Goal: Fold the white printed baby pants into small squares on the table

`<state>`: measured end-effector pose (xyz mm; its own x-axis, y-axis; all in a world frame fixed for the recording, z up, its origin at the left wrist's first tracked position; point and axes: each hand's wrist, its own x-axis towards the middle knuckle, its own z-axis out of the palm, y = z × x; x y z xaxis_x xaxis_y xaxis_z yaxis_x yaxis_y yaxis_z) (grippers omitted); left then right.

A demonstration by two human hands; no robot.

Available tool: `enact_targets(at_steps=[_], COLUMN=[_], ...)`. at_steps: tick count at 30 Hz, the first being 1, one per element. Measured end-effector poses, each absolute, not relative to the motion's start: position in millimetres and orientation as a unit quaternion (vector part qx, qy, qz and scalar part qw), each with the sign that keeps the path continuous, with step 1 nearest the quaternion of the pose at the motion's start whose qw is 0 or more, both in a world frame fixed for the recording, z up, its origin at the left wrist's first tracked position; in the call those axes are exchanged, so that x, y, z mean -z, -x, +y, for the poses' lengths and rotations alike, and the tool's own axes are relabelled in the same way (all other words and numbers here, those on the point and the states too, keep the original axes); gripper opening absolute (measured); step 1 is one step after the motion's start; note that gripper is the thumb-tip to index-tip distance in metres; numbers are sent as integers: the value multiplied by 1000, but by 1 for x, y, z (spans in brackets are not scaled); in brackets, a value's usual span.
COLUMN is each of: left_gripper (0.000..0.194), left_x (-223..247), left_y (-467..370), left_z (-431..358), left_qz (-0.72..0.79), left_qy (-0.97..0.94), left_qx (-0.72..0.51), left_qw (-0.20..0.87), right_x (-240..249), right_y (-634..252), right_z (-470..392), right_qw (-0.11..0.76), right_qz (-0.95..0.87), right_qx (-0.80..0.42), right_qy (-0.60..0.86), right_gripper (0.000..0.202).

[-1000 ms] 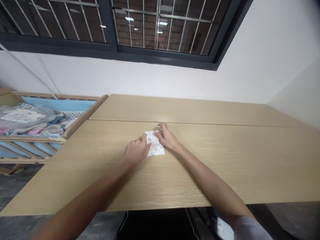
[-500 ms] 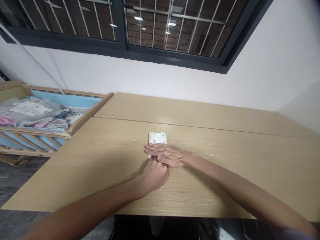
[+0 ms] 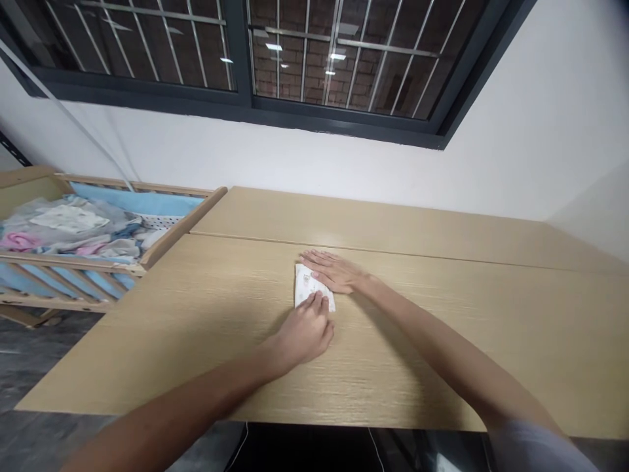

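Observation:
A small folded white cloth [image 3: 308, 284] with a faint printed pattern lies flat on the wooden table [image 3: 216, 295]. My right hand [image 3: 331, 269] rests palm down over its far right part, fingers stretched out and pointing left. At the near edge, my left hand [image 3: 307, 328] is closed, its curled fingertips on the cloth; the thumb side is partly hidden. The two hands are apart, with the cloth's printed middle showing between them.
On the left, a wooden crib [image 3: 142, 265] with blue lining holds a heap of clothes and cloths [image 3: 73, 223]. A dark-framed, barred window [image 3: 339, 118] is set in the white wall behind the table. A black object [image 3: 304, 449] sits below the table's front edge.
My right hand has slid away from me, off my left hand and over the cloth to its far end. My left hand stays at the near edge. The view has shifted slightly.

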<state>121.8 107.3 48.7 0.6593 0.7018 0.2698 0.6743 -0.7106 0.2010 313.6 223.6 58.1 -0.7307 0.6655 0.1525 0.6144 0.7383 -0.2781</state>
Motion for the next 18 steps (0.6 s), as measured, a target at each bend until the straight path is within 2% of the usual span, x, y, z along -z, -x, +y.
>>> enact_targets(at_steps=[3, 6, 8, 11, 14, 18], left_gripper=[32, 40, 46, 42, 30, 23], left_x=[-70, -79, -76, -67, -70, -109], left_y=[-110, -97, -92, -90, -94, -88], left_z=[125, 146, 157, 167, 170, 155], left_qz=[450, 558, 589, 573, 539, 504], left_qy=[-877, -820, -801, -812, -833, -851], left_qx=[-168, -129, -104, -87, -81, -82], left_qw=[21, 10, 29, 60, 96, 126], right_x=[-59, -58, -54, -46, -45, -67], right_y=[-318, -322, -320, -312, -299, -276], right_z=[218, 212, 209, 203, 194, 156], right_qw=[183, 265, 301, 319, 360, 378], right_qz=[-890, -828, -794, -768, -734, -684], right_qx=[-83, -82, -131, -208, -213, -265], right_qy=[408, 487, 511, 515, 535, 565], right_gripper=[54, 50, 42, 33, 26, 15])
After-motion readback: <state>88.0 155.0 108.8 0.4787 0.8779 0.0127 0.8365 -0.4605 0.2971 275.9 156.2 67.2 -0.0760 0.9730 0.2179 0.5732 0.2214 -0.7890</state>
